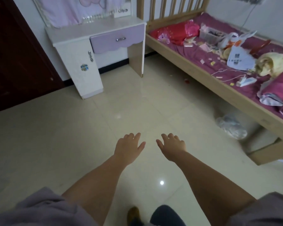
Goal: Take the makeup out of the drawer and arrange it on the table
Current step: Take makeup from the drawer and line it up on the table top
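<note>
A: Room: glossy cream tile floor, ceiling light reflected in it near the bottom. Dark brown door far left.

B: Where's the table?

A: White dressing table against the back wall, between the door and the bed. Top looks bare where I can see it. Pink-and-white cloth hangs over the part above it.

B: Drawer?

A: Lilac drawer under the tabletop, right half, metal handle in the middle. It sits closed, front flush. White cabinet door below left, with a long handle and a small shiny sticker.

B: Makeup?

A: None visible. Can't tell what's inside the closed drawer.

B: Hands?

A: Left hand and right hand both held out low over the floor, palms down, fingers relaxed and slightly spread, holding nothing. Side by side, not touching. Well apart from the table.

B: Anything in the way?

A: Open floor between the hands and the table. Wooden bed on the right, its head end just beside the table's right leg. Purple sheet covered in clutter: red fabric, a clear plastic box, papers, a yellowish cloth, a white cable. Crumpled clear plastic bag on the floor under the bed rail. Small red speck on the tiles near the bed; blurry, maybe debris.

B: The person?

A: Grey-lilac sleeves at both lower corners, bare forearms, dark trouser leg and a brown shoe at bottom centre.
</note>
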`<state>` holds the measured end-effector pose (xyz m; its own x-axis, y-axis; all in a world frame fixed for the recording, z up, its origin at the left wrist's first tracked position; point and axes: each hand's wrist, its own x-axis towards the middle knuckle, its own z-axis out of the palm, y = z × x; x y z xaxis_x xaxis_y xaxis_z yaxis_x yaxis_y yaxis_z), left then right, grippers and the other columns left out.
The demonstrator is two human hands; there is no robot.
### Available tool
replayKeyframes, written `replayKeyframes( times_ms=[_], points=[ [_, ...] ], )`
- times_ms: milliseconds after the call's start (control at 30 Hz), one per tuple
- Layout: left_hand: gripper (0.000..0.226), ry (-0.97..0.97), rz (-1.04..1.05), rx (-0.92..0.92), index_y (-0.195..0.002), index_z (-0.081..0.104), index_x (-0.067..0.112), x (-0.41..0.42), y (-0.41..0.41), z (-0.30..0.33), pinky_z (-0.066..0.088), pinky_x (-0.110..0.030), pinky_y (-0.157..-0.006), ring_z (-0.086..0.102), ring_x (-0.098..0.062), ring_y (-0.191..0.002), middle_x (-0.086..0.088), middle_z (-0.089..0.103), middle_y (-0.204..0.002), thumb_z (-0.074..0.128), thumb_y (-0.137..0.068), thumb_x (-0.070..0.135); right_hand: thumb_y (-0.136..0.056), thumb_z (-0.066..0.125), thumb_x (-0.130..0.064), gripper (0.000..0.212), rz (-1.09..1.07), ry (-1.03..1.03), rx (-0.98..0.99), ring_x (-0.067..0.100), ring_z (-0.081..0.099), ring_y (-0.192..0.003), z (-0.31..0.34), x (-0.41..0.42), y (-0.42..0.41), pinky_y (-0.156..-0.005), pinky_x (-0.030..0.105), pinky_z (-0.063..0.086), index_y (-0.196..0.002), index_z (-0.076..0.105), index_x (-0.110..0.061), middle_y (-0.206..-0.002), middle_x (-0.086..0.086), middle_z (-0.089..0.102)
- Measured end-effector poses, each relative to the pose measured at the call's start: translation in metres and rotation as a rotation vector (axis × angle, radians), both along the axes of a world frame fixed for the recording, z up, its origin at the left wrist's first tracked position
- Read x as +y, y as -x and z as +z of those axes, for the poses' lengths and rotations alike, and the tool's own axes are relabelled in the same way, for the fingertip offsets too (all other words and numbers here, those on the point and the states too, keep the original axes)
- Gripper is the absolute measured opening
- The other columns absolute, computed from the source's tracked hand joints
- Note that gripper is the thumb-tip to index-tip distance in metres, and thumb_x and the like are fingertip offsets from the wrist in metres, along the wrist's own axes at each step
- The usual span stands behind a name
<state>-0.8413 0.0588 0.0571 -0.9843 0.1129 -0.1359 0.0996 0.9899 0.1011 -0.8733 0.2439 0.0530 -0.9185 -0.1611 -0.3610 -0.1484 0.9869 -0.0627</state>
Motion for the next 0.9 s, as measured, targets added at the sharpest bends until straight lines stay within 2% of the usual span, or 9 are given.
replayKeyframes(
  times_ms=[267,533,900],
  points=[
    [0.052,0.030,0.040,0.005,-0.140,0.032,0.021,-0.007,0.189,-0.010,0.041,-0.032,-0.088,0.051,-0.022,-0.112,-0.005,0.053,-0.126,0.025,-0.097,0.049,-0.097,0.016,-0.053,0.053,0.036,-0.009,0.013,0.027,0.044,-0.121,-0.010,0.001,0.201,-0.091,0.041,0.040,-0.137,0.032,-0.023,-0.136,0.007,0.042],
    [0.053,-0.018,0.192,-0.057,-0.141,0.031,0.019,-0.001,0.368,-0.009,0.041,-0.033,-0.091,0.049,-0.024,-0.114,-0.007,0.050,-0.128,0.025,-0.098,0.049,-0.097,0.017,-0.053,0.052,0.163,-0.050,0.011,0.026,0.045,-0.118,-0.004,0.009,0.409,-0.088,0.040,0.040,-0.135,0.034,-0.023,-0.131,0.006,0.045],
    [0.056,-0.041,0.281,-0.079,-0.145,0.025,0.020,-0.072,0.579,-0.023,0.041,-0.032,-0.096,0.048,-0.021,-0.117,-0.006,0.047,-0.135,0.022,-0.098,0.050,-0.097,0.017,-0.053,0.053,0.308,-0.039,0.010,0.026,0.047,-0.117,-0.025,-0.073,0.633,-0.090,0.039,0.042,-0.136,0.034,-0.022,-0.132,0.007,0.046]
  ],
)
